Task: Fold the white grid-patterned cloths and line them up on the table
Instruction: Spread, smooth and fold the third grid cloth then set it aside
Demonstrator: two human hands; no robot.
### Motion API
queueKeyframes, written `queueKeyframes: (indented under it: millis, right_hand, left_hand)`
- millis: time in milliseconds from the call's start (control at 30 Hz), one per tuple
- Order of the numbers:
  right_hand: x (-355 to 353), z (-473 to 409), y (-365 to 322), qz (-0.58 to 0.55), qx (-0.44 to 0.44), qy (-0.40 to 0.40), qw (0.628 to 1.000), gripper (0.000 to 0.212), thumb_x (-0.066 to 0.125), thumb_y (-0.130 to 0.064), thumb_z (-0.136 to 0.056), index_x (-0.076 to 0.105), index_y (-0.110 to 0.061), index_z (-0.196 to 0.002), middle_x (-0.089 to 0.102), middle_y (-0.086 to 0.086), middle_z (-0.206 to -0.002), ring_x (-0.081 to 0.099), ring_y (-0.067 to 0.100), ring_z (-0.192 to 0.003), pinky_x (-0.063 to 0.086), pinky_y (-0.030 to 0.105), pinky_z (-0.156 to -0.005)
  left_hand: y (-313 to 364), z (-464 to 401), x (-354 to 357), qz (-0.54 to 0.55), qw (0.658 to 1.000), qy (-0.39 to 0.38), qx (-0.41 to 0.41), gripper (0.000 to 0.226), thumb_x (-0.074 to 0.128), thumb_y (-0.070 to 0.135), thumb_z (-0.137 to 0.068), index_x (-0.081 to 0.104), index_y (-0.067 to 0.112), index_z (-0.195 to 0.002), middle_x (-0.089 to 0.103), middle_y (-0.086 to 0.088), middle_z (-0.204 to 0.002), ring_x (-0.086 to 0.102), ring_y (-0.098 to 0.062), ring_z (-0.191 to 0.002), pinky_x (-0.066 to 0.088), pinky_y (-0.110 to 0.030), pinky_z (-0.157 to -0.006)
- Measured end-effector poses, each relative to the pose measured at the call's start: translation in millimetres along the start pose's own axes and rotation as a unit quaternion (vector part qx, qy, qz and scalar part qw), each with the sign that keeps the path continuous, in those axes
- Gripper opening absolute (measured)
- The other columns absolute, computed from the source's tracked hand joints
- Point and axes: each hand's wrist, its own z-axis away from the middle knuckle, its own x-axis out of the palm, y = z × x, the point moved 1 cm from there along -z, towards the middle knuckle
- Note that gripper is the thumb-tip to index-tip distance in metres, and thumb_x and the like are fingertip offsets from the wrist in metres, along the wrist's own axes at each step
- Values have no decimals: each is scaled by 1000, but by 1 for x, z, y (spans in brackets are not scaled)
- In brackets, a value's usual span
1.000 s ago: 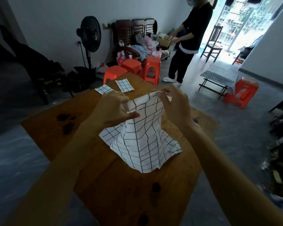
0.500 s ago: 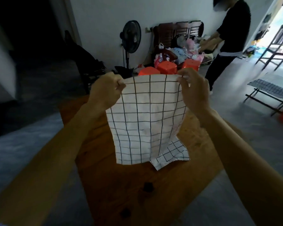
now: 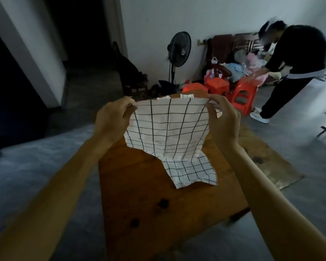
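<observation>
Head view: my left hand (image 3: 113,117) and right hand (image 3: 223,117) pinch the cloth (image 3: 167,129) by its top corners; light, limp, best held there.

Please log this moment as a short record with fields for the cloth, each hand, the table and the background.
cloth: white grid cloth held up by its top edge, lower end lying on the table
left hand: pinches the top left corner
right hand: pinches the top right corner
table: wooden, two folded cloths partly visible at its far edge
background: fan, red stools, a person in black bending over
</observation>
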Motion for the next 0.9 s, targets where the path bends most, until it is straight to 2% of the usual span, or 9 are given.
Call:
queueKeyframes:
  millis: [133, 200, 267, 367, 533, 700, 900]
  right_hand:
    - [-5, 58, 0, 22, 24, -15, 999, 16, 65, -10, -91, 69, -6, -106, 70, 1, -98, 62, 7, -89, 49, 22, -80]
    - [-8, 95, 1, 49, 12, -43, 998, 14, 67, -8, -89, 69, -4, -102, 71, 5, -94, 61, 7, -86, 50, 23, -77]
    - [-15, 131, 2, 61, 32, -72, 995, 13, 68, -8, -88, 70, -4, -100, 71, 4, -92, 61, 6, -85, 50, 19, -76]
    - [-22, 172, -1, 61, 82, -100, 990, 12, 67, -12, -89, 70, -7, -100, 70, 1, -93, 62, 8, -85, 45, 13, -76]
    - [-32, 231, -7, 90, 133, -148, 976, 11, 69, -17, -88, 72, -8, -93, 70, 1, -86, 62, 12, -80, 42, 16, -72]
    - [-48, 275, -18, 107, 194, -192, 956, 13, 69, -23, -88, 72, -10, -91, 65, -7, -84, 56, 9, -79, 37, 6, -68]
    - [-47, 289, -12, 123, 227, -245, 935, 18, 65, -32, -91, 71, -15, -88, 59, -13, -80, 53, 8, -78, 34, 9, -64]
  left_hand:
    - [-2, 58, 2, 29, 998, -54, -34, 13, 58, 17, -92, 63, 10, -102, 68, -6, -93, 63, -16, -80, 51, -29, -67]
    - [-5, 88, 8, 44, 994, -83, -49, 10, 60, 12, -91, 64, 11, -99, 67, -1, -88, 57, -4, -68, 41, -18, -59]
    - [-9, 117, 16, 58, 987, -130, -71, 13, 61, 8, -89, 65, 13, -100, 64, 2, -86, 50, 4, -65, 36, -15, -56]
    - [-12, 159, 26, 75, 969, -217, -97, 18, 57, 7, -91, 63, 18, -104, 66, 2, -94, 58, -4, -75, 49, -23, -65]
    - [-10, 214, 25, 59, 952, -273, -125, 12, 54, 24, -94, 63, 21, -101, 67, 2, -95, 58, -6, -74, 51, -25, -65]
    - [-7, 246, 27, 53, 935, -323, -138, 11, 55, 25, -94, 65, 21, -98, 67, 5, -93, 55, -2, -73, 33, -14, -58]
    - [-9, 263, 33, 74, 921, -339, -177, 13, 53, 23, -96, 66, 22, -95, 62, 11, -77, 55, -2, -62, 34, -17, -55]
